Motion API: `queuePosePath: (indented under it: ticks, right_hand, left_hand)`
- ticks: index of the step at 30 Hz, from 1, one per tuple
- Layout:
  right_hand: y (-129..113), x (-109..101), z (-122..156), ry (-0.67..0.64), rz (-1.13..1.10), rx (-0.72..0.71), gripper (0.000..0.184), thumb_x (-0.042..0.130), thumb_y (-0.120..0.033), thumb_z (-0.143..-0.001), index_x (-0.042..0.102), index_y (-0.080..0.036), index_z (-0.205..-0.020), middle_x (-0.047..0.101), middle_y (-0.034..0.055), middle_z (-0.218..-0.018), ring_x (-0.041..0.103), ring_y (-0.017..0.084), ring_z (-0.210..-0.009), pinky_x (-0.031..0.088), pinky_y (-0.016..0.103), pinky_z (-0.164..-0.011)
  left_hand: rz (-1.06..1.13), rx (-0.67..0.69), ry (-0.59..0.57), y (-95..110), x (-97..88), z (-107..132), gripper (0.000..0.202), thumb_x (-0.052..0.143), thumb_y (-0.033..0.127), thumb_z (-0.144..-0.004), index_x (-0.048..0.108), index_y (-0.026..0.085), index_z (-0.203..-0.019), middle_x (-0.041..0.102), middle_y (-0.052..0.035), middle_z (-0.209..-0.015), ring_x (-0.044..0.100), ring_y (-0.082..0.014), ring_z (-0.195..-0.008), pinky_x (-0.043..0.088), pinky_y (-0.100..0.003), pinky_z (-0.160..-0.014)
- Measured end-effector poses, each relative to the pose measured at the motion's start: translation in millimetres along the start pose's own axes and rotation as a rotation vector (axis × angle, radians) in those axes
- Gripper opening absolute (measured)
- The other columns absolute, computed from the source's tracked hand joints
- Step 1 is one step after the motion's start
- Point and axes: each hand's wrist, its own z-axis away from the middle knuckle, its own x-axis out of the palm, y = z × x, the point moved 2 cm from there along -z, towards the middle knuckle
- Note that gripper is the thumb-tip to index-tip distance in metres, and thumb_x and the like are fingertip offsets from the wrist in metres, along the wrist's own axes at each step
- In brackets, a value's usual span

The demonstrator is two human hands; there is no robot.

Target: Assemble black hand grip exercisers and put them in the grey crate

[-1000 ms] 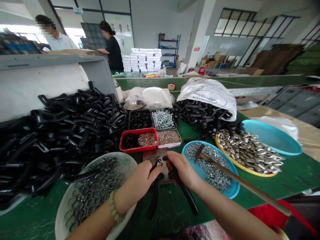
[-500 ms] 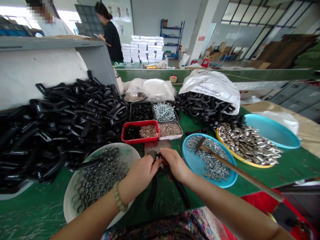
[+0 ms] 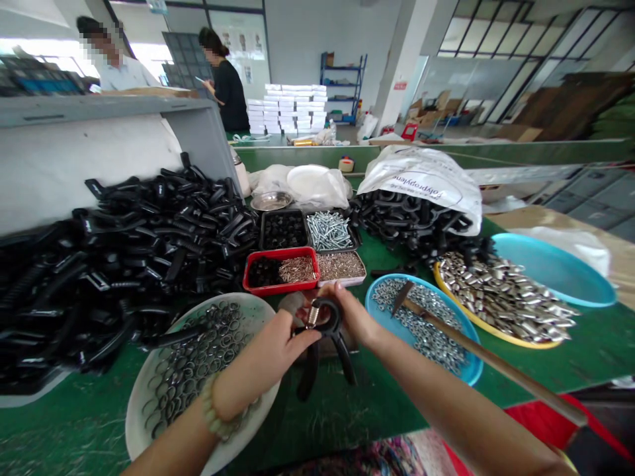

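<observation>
A black plastic spring clamp [image 3: 333, 325] is held between my two hands, its curved jaws up and its two handles pointing down toward me. A small metal coil spring [image 3: 313, 313] shows in its upper left part. My left hand [image 3: 282, 340] is closed on the clamp's left side, thumb across the front. My right hand [image 3: 356, 315] is against its right side, with its fingers bent over the far side and partly hidden. Under the hands lies a metal plate [image 3: 347, 344]. To the left stands a white basin [image 3: 133, 403] of metal rings.
Black handles [image 3: 163, 231] heap on the left. Ahead sit a red tray [image 3: 245, 281] of small parts and a tray of screws [image 3: 329, 230]. On the right, a hammer [image 3: 476, 344] lies across a blue basin [image 3: 473, 380] of nuts, beside metal sleeves [image 3: 506, 297].
The clamp has been raised and turned so its jaws and spring now show. My right hand's grip has shifted to its right side. The camera view has tilted slightly up.
</observation>
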Motion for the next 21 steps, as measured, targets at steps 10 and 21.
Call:
queuePosePath:
  ticks: [10,21]
  right_hand:
    - [12.7,5.0,-129.8,-0.202,1.068,-0.242,0.019,0.051,-0.008,-0.083,0.07,-0.01,-0.08,0.068,0.0164,-0.089,0.05,0.027,-0.101,0.027,0.043,-0.093]
    - [19.6,4.0,-128.9,-0.178,1.133,-0.282,0.028,0.041,-0.011,-0.089,0.069,-0.009,-0.093,0.067,0.0169,-0.096,0.05,0.027,-0.102,0.02,0.046,-0.101]
  left_hand:
    - [-0.722,0.408,-0.272,-9.9,75.1,-11.3,0.02,0.043,0.011,-0.086,0.063,0.014,-0.087,0.059,-0.0127,-0.105,0.057,-0.0233,-0.093,0.05,-0.035,-0.078]
    - [-0.715,-0.039,-0.014,-76.1,-26.9,-155.2,0.017,0.048,0.014,-0.084,0.064,0.013,-0.089,0.065,-0.0146,-0.096,0.063,-0.0229,-0.09,0.046,-0.032,-0.083]
